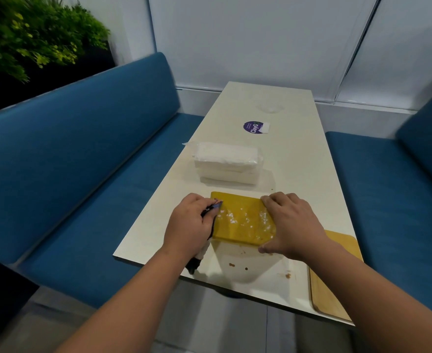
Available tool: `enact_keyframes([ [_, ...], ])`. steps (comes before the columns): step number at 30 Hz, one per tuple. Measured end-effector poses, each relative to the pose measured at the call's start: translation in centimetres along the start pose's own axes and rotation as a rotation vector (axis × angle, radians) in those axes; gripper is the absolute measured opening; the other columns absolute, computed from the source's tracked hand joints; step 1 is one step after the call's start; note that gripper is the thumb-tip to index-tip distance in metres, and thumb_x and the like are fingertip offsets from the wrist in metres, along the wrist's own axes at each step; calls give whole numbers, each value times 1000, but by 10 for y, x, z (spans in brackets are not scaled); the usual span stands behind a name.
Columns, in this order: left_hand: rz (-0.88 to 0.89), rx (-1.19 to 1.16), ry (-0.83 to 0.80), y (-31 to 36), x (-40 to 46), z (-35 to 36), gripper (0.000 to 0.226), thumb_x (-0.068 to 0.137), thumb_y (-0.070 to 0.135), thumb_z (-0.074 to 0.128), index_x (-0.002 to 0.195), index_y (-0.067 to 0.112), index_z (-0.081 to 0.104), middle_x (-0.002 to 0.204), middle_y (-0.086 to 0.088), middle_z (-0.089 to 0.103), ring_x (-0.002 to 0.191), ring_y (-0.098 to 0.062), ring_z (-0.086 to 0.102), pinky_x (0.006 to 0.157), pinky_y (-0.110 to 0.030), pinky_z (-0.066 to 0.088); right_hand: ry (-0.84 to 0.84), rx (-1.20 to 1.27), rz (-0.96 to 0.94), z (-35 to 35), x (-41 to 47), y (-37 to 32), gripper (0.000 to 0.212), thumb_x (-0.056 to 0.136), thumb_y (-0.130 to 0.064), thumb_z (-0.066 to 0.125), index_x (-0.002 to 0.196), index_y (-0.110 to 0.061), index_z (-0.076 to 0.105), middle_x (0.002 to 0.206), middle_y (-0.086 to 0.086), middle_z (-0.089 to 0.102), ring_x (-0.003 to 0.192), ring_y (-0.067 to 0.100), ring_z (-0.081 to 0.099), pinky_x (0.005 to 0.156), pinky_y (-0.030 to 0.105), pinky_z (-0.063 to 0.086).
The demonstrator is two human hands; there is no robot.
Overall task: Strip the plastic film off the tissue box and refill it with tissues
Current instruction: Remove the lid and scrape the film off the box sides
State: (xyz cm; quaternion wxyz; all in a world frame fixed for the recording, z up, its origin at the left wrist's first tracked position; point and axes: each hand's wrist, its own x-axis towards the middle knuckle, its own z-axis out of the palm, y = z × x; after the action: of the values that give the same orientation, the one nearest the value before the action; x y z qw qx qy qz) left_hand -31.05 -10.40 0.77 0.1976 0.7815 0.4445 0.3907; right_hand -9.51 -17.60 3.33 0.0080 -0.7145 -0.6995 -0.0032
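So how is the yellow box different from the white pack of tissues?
The yellow box is flat and stiff-looking; the tissue pack is white, taller and soft-looking. The left hand, gripping a cutter, and the right hand hold the box; nobody touches the pack. Both lie on the table in shiny clear film.

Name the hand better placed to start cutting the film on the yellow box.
Left hand: it grips a cutter with the tip at the yellow tissue box top edge; the right hand steadies the other end.
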Motion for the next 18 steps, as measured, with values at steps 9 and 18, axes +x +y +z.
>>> enact_keyframes([
  [9, 39, 123, -103, -3, -15, 1, 24, 94, 32, 57, 110, 22, 71, 89, 11, 55, 74, -7, 52, 67, -19, 45, -33, -43, -4, -6, 1, -2, 112, 58, -74, 69, 148, -25, 26, 138, -6, 40, 117, 19, 38, 97, 34, 35],
  [18, 28, 155, -159, 1, -23, 0, 25, 95, 35, 54, 111, 24, 70, 92, 10, 56, 76, -11, 55, 69, -28, 50, -46, -34, 0, -7, 3, -3, 112, 57, -74, 70, 148, -26, 25, 138, -7, 39, 117, 18, 38, 96, 33, 34],
])
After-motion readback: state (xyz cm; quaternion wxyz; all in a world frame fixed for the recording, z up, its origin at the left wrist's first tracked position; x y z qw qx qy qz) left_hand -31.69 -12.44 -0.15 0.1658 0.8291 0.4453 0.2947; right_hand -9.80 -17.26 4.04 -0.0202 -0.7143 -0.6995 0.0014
